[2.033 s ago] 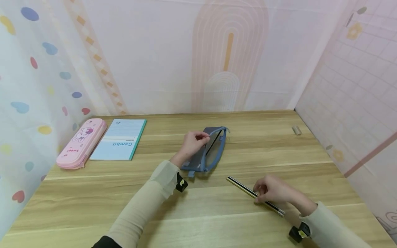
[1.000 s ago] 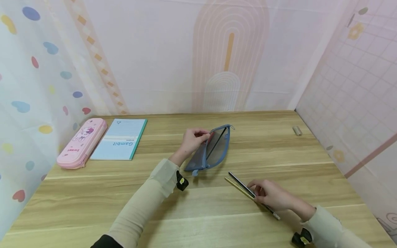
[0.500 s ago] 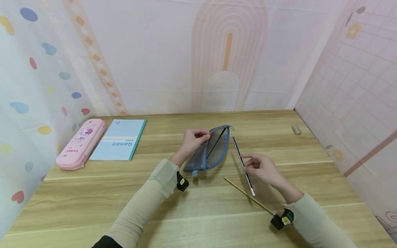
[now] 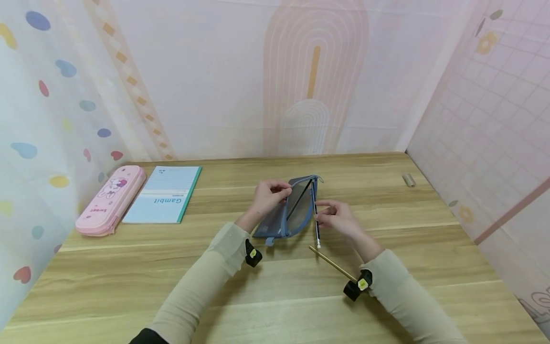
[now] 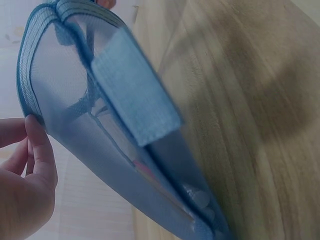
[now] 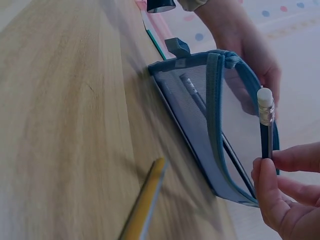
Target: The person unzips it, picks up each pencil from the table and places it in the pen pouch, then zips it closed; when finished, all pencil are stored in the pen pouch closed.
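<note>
My left hand (image 4: 268, 197) pinches the upper edge of a blue mesh pencil pouch (image 4: 270, 222), holding its zip mouth apart. Through the mesh in the right wrist view, a dark pencil (image 6: 192, 90) with a metal end lies inside. My right hand (image 4: 337, 217) pinches a second dark pencil (image 6: 265, 120) with a white eraser, its eraser end toward me and its far end at the pouch's right rim. A gold pencil (image 4: 333, 263) lies on the table below, partly hidden by the right wrist camera. In the left wrist view, the left hand (image 5: 30, 180) grips the pouch edge.
A pink pencil case (image 4: 111, 200) and a light blue notebook (image 4: 162, 195) lie at the table's back left. Near the back right sits a small tan block (image 4: 408, 180). Patterned curtains stand behind and beside the wooden table (image 4: 275, 306).
My right hand has separated the dark pencil from the gold one, turned it more upright and carried it left to the pouch. The gold pencil stays on the table. My left hand keeps its grip.
</note>
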Available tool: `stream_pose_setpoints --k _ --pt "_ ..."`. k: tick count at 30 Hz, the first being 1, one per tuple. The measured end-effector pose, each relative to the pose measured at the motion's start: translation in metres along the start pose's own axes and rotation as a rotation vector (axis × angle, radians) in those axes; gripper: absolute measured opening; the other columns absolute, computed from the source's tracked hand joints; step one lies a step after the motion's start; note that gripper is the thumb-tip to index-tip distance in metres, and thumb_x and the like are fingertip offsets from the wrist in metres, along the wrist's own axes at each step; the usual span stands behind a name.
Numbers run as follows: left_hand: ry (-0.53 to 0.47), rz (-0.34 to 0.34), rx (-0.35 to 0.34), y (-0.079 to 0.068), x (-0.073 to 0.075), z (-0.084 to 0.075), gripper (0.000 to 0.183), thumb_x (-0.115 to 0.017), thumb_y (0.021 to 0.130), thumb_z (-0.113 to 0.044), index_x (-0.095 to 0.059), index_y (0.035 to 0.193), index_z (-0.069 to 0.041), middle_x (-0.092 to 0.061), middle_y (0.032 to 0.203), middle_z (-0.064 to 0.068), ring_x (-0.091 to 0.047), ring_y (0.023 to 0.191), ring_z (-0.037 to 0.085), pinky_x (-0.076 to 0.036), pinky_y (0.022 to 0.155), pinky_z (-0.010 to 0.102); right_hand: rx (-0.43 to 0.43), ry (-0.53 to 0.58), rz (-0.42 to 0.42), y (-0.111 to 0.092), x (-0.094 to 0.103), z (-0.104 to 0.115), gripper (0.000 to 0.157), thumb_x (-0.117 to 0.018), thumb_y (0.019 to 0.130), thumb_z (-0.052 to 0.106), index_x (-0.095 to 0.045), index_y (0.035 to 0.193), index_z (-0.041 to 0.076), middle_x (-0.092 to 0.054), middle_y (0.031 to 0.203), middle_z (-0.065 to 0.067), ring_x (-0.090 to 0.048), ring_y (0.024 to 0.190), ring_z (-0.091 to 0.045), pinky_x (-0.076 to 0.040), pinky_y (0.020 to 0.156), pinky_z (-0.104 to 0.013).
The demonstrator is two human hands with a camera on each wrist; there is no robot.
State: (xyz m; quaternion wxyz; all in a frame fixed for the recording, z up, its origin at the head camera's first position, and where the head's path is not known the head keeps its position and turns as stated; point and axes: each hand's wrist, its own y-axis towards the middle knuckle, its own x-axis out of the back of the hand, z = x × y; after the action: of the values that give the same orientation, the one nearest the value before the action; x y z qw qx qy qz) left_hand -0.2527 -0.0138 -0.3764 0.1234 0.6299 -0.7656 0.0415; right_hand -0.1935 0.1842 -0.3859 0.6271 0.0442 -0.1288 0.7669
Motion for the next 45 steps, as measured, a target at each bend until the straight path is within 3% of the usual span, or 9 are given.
stream_pose_setpoints --k 5,9,18,25,27,33,39,45 --pt "0.002 0.004 0.022 0.000 -0.001 0.001 0.021 -0.061 0.082 -0.006 -0.064 0.097 0.008 -0.062 0.080 0.010 -0.052 0.059 0.005 -0.050 0.059 0.023 -0.029 0.092 -0.066 0.007 -0.010 0.001 0.043 -0.057 0.082 0.000 -0.047 0.124 -0.005 -0.062 0.094 -0.022 -0.061 0.065 -0.006 -0.053 0.074 -0.033" --pt "0.007 0.002 0.027 0.001 -0.002 0.001 0.019 -0.061 0.082 -0.007 -0.064 0.095 0.006 -0.062 0.080 0.009 -0.052 0.059 0.005 -0.052 0.062 0.028 -0.027 0.137 -0.086 0.011 -0.016 0.002 0.041 -0.055 0.083 -0.002 -0.046 0.123 -0.007 -0.060 0.100 -0.030 -0.061 0.064 -0.005 -0.054 0.067 -0.025" --pt "0.020 0.031 0.042 0.000 -0.004 0.003 0.017 -0.060 0.082 -0.006 -0.065 0.095 0.005 -0.063 0.083 0.013 -0.052 0.060 0.006 -0.052 0.071 0.043 -0.070 0.122 -0.078 0.017 -0.024 -0.001 0.040 -0.054 0.084 -0.001 -0.047 0.123 -0.006 -0.057 0.108 -0.031 -0.061 0.065 -0.007 -0.054 0.068 -0.025" --pt "0.020 0.067 0.050 -0.002 -0.004 -0.001 0.019 -0.059 0.084 -0.008 -0.065 0.097 0.005 -0.064 0.090 0.016 -0.054 0.065 0.006 -0.052 0.072 0.041 -0.074 0.102 -0.066 0.020 -0.025 0.000 0.038 -0.053 0.084 0.000 -0.048 0.122 -0.006 -0.057 0.109 -0.030 -0.061 0.066 -0.006 -0.053 0.068 -0.024" --pt "0.020 0.063 0.051 0.000 -0.005 0.002 0.019 -0.059 0.084 -0.008 -0.065 0.097 0.004 -0.064 0.089 0.014 -0.054 0.065 0.007 -0.051 0.076 0.046 -0.072 0.106 -0.071 0.021 -0.025 0.000 0.038 -0.053 0.084 0.000 -0.048 0.121 -0.006 -0.057 0.109 -0.031 -0.060 0.065 -0.006 -0.053 0.069 -0.025" --pt "0.010 0.051 0.057 -0.001 -0.006 0.002 0.020 -0.059 0.083 -0.007 -0.064 0.098 0.006 -0.064 0.087 0.014 -0.053 0.063 0.006 -0.050 0.075 0.046 -0.065 0.098 -0.085 0.023 -0.029 -0.001 0.039 -0.054 0.084 0.000 -0.047 0.121 -0.006 -0.057 0.107 -0.031 -0.060 0.062 -0.005 -0.053 0.067 -0.024" --pt "0.005 0.059 0.072 -0.004 -0.008 0.002 0.021 -0.059 0.084 -0.008 -0.063 0.099 0.005 -0.063 0.086 0.013 -0.054 0.063 0.007 -0.053 0.070 0.038 -0.063 0.089 -0.124 0.022 -0.035 0.000 0.038 -0.055 0.082 -0.002 -0.049 0.120 -0.005 -0.060 0.103 -0.029 -0.060 0.062 -0.007 -0.054 0.064 -0.024" --pt "0.006 0.055 0.061 -0.003 -0.011 0.004 0.018 -0.059 0.084 -0.009 -0.065 0.097 0.003 -0.063 0.086 0.013 -0.054 0.062 0.008 -0.052 0.071 0.041 -0.076 0.100 -0.187 0.018 -0.037 0.000 0.038 -0.056 0.081 -0.002 -0.049 0.118 -0.004 -0.061 0.099 -0.027 -0.061 0.062 -0.009 -0.054 0.063 -0.024"
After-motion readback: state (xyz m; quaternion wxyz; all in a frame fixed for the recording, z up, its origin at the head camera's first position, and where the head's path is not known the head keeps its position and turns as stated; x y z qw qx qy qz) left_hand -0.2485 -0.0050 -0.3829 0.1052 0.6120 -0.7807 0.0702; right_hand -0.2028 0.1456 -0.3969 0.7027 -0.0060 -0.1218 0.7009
